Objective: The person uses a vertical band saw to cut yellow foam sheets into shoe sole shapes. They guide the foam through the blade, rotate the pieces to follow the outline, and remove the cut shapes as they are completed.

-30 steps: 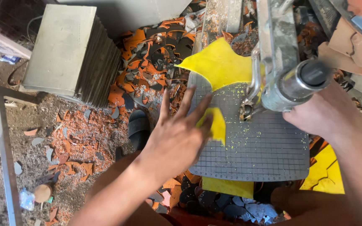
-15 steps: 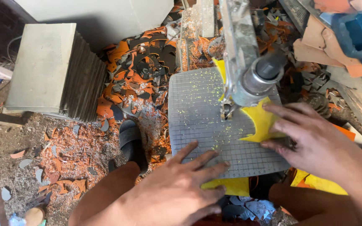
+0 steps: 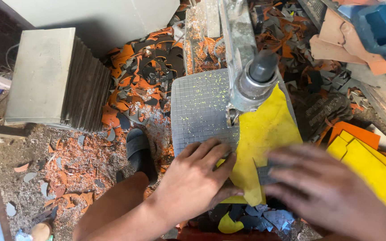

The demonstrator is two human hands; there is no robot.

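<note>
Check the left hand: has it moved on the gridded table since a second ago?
Yes. The left hand slid toward the table's near edge and now rests on the yellow sheet, nearer the person than the cutter head.

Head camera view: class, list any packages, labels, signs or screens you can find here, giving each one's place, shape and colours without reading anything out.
None show: no package, label, sign or screen.
Nearest to one: pale grey-green boxy block with ribbed dark side, upper left on the littered ground, no marking seen.
Yellow sheet on the grey gridded metal table, under left hand and blurred right hand, is plain.
</note>
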